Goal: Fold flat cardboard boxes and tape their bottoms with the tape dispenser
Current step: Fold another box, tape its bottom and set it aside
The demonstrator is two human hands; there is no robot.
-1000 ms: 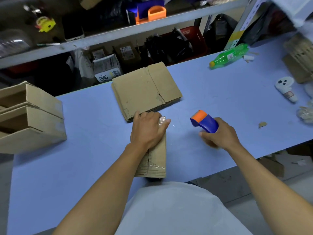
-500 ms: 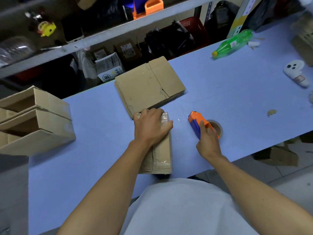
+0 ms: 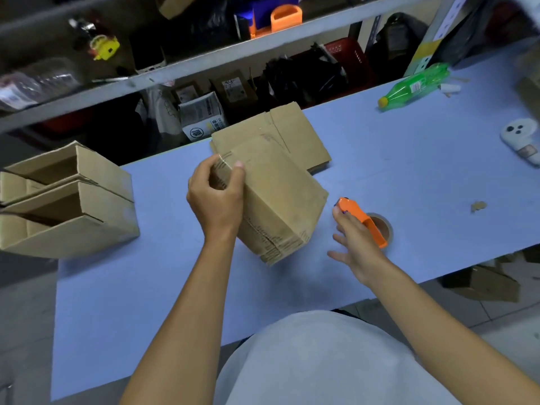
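A folded cardboard box (image 3: 277, 200) is tilted up above the blue table (image 3: 146, 302), its taped end at the upper left. My left hand (image 3: 217, 197) grips that taped end, thumb on top. The orange and blue tape dispenser (image 3: 365, 222) lies on the table to the right of the box. My right hand (image 3: 355, 244) hovers over the dispenser's near side with fingers spread and relaxed, one fingertip by its orange nose. A stack of flat cardboard boxes (image 3: 292, 133) lies behind the held box.
Two folded open boxes (image 3: 67, 206) are stacked at the table's left edge. A green bottle (image 3: 415, 86) lies at the back right, and a white controller (image 3: 520, 138) at the far right. A cluttered shelf (image 3: 204, 62) runs behind the table.
My left hand has lifted and turned the box off the table. My right hand has set the tape dispenser down and let go of it.
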